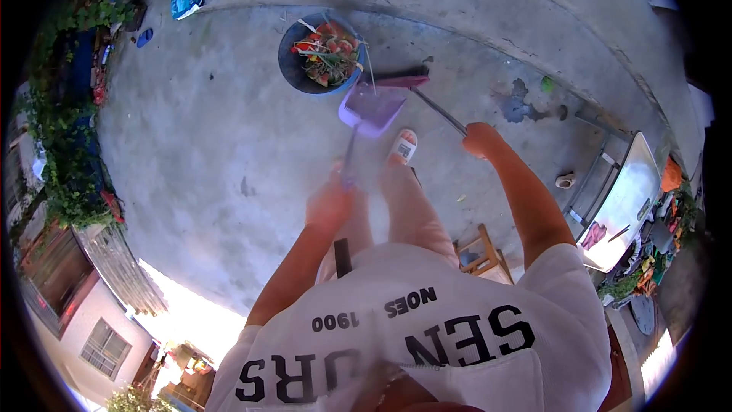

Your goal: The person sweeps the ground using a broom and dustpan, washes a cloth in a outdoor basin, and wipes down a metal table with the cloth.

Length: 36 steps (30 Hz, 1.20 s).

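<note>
From here I see the grey concrete floor (191, 137) stretch across mid-frame, from leafy green plants (57, 137) at left to a white-topped metal-legged table (629, 202) at right, a raised concrete edge (473, 34) curving along the top. At upper centre, a round blue bucket (287, 69) holds red-and-green food scraps (328, 53), with a translucent purple dustpan (374, 114) just below, its contents too blurred to tell. The blurred left hand (332, 202) is wrapped round the dustpan's handle, while the right hand (480, 141) grips a dark-handled broom with a maroon head (404, 82) behind the pan.
</note>
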Available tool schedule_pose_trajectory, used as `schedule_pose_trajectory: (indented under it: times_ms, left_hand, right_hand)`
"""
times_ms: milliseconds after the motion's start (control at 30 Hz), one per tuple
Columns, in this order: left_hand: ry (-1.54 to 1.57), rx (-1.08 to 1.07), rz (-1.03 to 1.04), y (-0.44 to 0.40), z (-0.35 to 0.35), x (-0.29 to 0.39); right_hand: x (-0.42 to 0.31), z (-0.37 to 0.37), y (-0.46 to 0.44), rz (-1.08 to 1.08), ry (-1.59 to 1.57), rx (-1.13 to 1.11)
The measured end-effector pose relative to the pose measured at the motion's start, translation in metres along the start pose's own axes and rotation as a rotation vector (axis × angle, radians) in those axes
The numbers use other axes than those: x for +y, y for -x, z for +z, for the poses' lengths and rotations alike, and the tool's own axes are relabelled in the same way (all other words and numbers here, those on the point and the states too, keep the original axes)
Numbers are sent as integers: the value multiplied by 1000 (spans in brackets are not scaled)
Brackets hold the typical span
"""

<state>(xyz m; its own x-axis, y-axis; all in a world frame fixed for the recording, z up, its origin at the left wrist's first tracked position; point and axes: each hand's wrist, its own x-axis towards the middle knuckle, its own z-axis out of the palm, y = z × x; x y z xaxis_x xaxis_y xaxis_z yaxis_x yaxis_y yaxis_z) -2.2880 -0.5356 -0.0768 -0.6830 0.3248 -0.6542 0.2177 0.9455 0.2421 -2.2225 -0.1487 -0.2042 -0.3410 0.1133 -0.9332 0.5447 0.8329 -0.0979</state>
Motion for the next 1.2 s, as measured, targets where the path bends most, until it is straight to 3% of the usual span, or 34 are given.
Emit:
schedule_pose_trajectory:
  times_ms: [67,133,267,433,533,667,800,900,1100,1200]
  left_hand:
    - [31,-95,-47,0,-5,-7]
    - [58,-137,-58,3,1,-12]
    - [69,-41,28,2,19,-11]
    - [4,13,95,3,17,-14]
    - [9,10,109,5,22,-26]
    - [70,4,117,33,14,-43]
    - [195,15,151,96,-37,-63]
    - [207,332,378,145,-51,-113]
    - [966,116,-120,247,-110,-214]
    - [1430,234,-139,280,-111,-266]
  right_hand:
    - [24,10,42,-28,-210,57]
    - [26,33,45,1,-214,175]
    - [6,92,-23,179,-369,289]
    - [-64,136,-14,191,-484,-51]
    - [-34,156,32,22,-648,-167]
    - [-22,218,133,168,-1071,-21]
    - [-25,291,183,293,-1238,228]
    - [-21,313,196,397,-1423,311]
    - [-23,327,200,415,-1619,368]
    - [-42,333,199,415,-1619,369]
